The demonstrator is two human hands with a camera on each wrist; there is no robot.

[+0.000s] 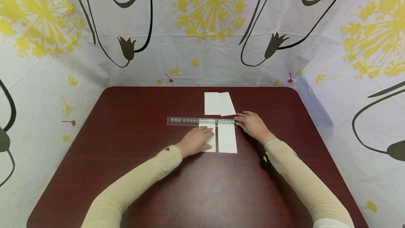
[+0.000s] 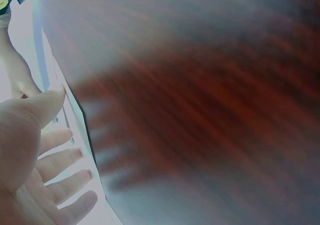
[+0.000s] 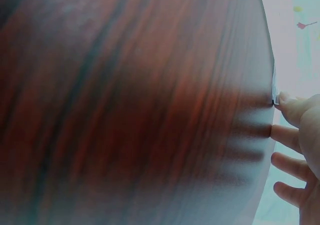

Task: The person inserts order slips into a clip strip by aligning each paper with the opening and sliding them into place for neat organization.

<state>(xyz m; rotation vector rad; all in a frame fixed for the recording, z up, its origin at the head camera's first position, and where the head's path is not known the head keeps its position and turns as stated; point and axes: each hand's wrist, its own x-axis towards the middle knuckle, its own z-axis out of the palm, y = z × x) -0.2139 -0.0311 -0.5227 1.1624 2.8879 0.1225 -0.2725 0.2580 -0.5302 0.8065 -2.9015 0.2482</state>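
Observation:
A clear plastic ruler [image 1: 183, 120] with a row of round holes lies crosswise over the top ends of two white lined paper cards. My left hand [image 1: 197, 140] rests with fingers spread on the left card [image 1: 211, 147], covering much of it. Beside it, a narrow strip of table separates the right card [image 1: 227, 138]. At the ruler's right end is my right hand [image 1: 253, 124], its thumb [image 3: 287, 105] right at the ruler's tip and its other fingers extended. The left wrist view shows the left thumb [image 2: 47, 102] and fingers stretched over the white card.
Farther back on the dark red table [image 1: 142, 105], two more white cards lie side by side: a straight one [image 1: 211, 103] and a slightly tilted one [image 1: 226, 104]. A patterned cloth [image 1: 209, 59] hangs along the table's back and sides.

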